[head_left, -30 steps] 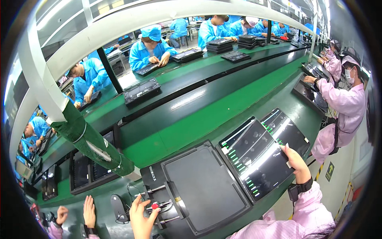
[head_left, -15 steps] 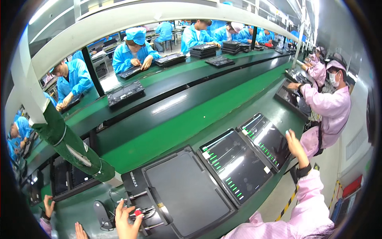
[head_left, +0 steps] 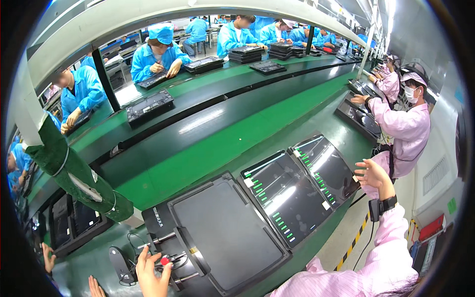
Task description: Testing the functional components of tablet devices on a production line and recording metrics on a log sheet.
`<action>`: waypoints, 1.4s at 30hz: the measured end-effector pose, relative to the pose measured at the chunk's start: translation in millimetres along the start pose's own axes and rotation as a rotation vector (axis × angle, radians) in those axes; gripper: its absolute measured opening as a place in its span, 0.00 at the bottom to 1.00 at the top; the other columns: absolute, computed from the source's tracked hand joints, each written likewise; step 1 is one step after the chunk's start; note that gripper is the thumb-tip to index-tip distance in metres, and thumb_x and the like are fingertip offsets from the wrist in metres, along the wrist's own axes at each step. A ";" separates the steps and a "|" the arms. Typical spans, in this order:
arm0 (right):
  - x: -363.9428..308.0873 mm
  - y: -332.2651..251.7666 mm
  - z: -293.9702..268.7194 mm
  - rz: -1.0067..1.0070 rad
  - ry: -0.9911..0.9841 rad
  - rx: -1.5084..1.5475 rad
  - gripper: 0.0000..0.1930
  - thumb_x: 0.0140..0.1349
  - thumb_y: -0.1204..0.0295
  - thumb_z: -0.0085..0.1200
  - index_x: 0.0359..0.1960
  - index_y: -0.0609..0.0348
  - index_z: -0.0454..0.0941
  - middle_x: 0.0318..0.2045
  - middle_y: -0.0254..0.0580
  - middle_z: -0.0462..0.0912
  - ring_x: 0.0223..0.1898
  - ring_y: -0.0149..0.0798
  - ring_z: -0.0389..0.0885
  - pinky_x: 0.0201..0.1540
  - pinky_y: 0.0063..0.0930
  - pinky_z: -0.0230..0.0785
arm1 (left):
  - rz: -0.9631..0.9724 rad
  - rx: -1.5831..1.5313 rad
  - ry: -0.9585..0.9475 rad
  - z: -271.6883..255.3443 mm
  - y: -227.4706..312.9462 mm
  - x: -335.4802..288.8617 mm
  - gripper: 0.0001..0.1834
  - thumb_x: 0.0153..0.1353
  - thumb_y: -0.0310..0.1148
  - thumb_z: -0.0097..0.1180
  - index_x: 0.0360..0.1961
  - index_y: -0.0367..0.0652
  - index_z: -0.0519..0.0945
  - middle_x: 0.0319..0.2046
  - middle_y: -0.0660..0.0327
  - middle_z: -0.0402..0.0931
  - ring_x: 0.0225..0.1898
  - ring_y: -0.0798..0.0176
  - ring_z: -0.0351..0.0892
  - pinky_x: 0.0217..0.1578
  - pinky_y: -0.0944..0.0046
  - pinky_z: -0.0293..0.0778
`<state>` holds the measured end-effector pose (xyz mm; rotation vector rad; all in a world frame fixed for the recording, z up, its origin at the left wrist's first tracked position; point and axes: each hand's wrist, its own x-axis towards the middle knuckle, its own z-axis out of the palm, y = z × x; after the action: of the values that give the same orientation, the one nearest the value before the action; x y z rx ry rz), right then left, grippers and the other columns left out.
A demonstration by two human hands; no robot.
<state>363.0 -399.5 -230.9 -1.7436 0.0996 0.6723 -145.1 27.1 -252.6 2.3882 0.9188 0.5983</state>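
Observation:
My left hand [head_left: 152, 277] is at a test fixture [head_left: 161, 220], its thumb and a fingertip on either side of a small red knob [head_left: 165, 261]. Metal rods run from there to a black frame with a flat dark grey panel [head_left: 222, 237]. My right hand [head_left: 374, 176] is held up, fingers spread and holding nothing, just off the right edge of a tablet-like screen [head_left: 321, 166]. A second such screen [head_left: 287, 198] lies between that one and the fixture. Both are lit, with rows of green bars and white labels.
Beside my left hand stands a black oval device [head_left: 120, 265] with cables. Another person's fingers [head_left: 95, 287] rest nearby. A green-wrapped post [head_left: 84, 180] rises at left. Beyond the green bench [head_left: 237, 141], workers in blue handle black panels; a person in pink [head_left: 403, 121] works at right.
My right hand has drawn away from the right-hand screen's edge and turned, its fingers spreading. My left hand stays at the red knob. The whole view has shifted slightly.

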 end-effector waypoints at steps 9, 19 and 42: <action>14.5 -16.1 -14.8 0.164 -0.218 0.095 0.25 0.61 0.50 0.43 0.51 0.53 0.58 0.49 0.66 0.69 0.47 0.57 0.72 0.48 0.42 0.63 | -0.005 -0.023 0.005 1.5 0.0 -0.8 0.14 0.54 0.25 0.59 0.42 0.32 0.74 0.46 0.51 0.69 0.37 0.59 0.80 0.38 0.66 0.74; 33.1 -10.0 -12.8 0.148 -0.474 0.073 0.33 0.62 0.40 0.33 0.35 0.62 0.75 0.31 0.40 0.80 0.32 0.33 0.77 0.38 0.26 0.69 | -0.032 0.001 0.014 -0.9 1.6 -2.6 0.14 0.56 0.27 0.58 0.42 0.32 0.74 0.48 0.51 0.68 0.39 0.60 0.79 0.41 0.66 0.73; -83.3 -1.2 127.4 -0.478 -0.465 0.510 0.37 0.61 0.40 0.29 0.56 0.63 0.63 0.45 0.39 0.76 0.44 0.32 0.75 0.47 0.28 0.70 | 0.554 -0.084 -0.251 17.3 187.9 4.4 0.22 0.55 0.37 0.54 0.51 0.43 0.70 0.35 0.60 0.77 0.42 0.56 0.73 0.55 0.53 0.59</action>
<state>245.6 -305.9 -205.9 -1.0337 -0.4222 0.6110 -41.7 -95.6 -153.1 2.5642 0.1137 0.4994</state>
